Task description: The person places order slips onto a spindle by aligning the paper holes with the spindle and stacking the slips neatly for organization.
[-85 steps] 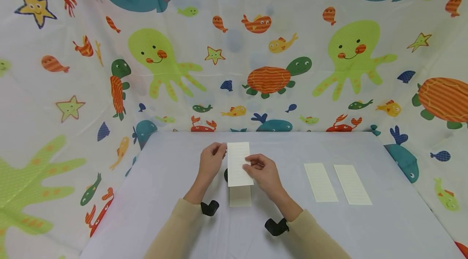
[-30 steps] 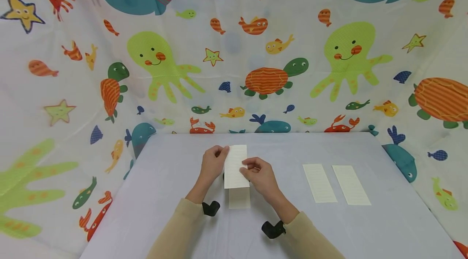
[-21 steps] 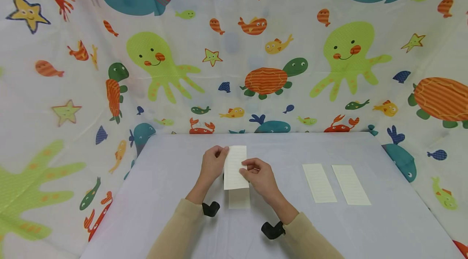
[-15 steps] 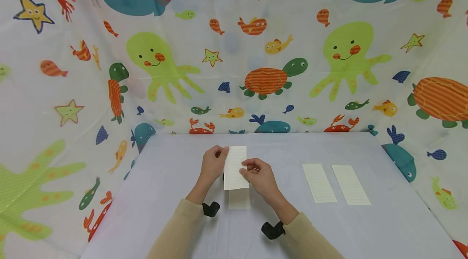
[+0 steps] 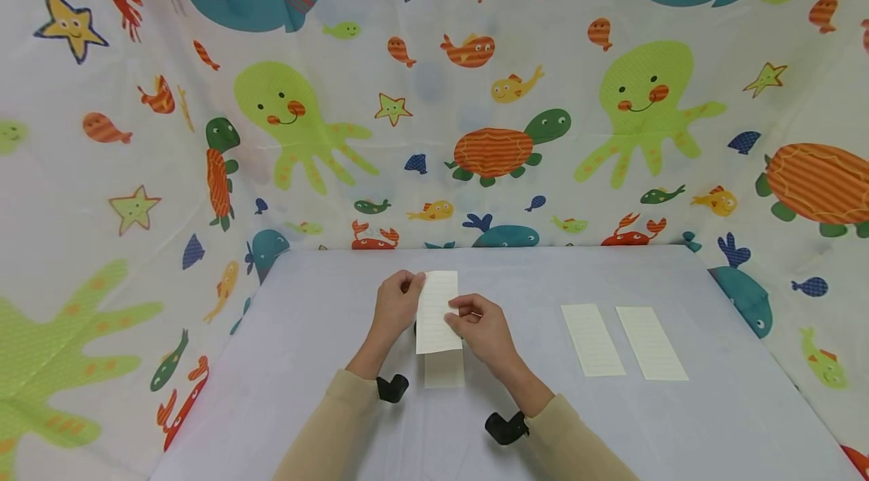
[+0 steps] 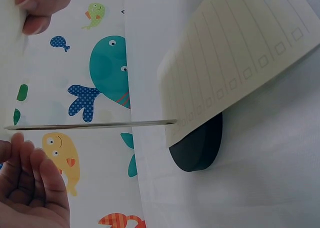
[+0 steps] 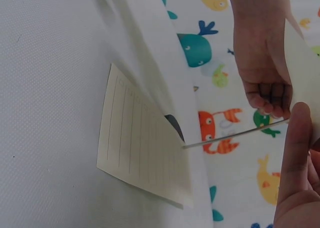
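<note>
In the head view my left hand [image 5: 397,304] pinches the upper left corner of a lined note sheet [image 5: 437,315]. My right hand [image 5: 485,326] grips its right edge between thumb and fingers. Beneath its lower end, a second lined sheet [image 5: 444,369] is partly covered by the upper one. That lower sheet [image 6: 235,62] shows small checkboxes in the left wrist view. A dark rounded base [image 6: 200,147] sits partly behind it. From there a thin stem [image 6: 100,125] runs to the held sheet; its far end is hidden at the fingers.
Two more lined sheets, an inner one [image 5: 594,340] and an outer one [image 5: 652,343], lie side by side on the white table [image 5: 305,360] to the right. Around the table hangs a curtain [image 5: 421,119] printed with sea animals. Black cameras are strapped to both wrists.
Since the earliest frame my left thumb has come onto the sheet's top left corner, and the sheet has shifted slightly left and down. Both hands have stayed nearly still over the last second.
</note>
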Motion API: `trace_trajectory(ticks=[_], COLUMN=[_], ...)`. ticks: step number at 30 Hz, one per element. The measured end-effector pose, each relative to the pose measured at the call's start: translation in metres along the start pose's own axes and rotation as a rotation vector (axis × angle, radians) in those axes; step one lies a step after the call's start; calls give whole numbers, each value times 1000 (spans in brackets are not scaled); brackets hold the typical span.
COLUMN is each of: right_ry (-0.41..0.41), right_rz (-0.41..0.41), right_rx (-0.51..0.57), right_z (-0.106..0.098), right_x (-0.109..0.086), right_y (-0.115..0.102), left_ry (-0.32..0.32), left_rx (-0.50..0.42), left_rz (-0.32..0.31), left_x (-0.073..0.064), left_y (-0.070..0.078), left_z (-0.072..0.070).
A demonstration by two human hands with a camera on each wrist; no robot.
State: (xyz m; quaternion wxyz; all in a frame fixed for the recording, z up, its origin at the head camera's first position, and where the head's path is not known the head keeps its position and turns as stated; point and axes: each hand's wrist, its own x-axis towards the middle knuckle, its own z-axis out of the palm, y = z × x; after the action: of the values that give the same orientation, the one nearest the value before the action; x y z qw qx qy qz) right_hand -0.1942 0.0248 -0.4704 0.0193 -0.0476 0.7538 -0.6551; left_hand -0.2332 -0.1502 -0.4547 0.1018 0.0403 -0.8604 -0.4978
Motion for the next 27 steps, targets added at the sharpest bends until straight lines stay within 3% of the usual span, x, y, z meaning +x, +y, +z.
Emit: trace_trajectory(ticks=[22, 27], right_ry=[10, 17], right_rz=[4, 11], right_rx=[-41, -53], right_z=[3, 4], right_x=[0, 0], right_y=[2, 4], left_ry=[-8, -12], left_rx=[-2, -11], left_rz=[-10, 14], left_x=[0, 0], left_y=[-1, -7], left_z=[1, 2])
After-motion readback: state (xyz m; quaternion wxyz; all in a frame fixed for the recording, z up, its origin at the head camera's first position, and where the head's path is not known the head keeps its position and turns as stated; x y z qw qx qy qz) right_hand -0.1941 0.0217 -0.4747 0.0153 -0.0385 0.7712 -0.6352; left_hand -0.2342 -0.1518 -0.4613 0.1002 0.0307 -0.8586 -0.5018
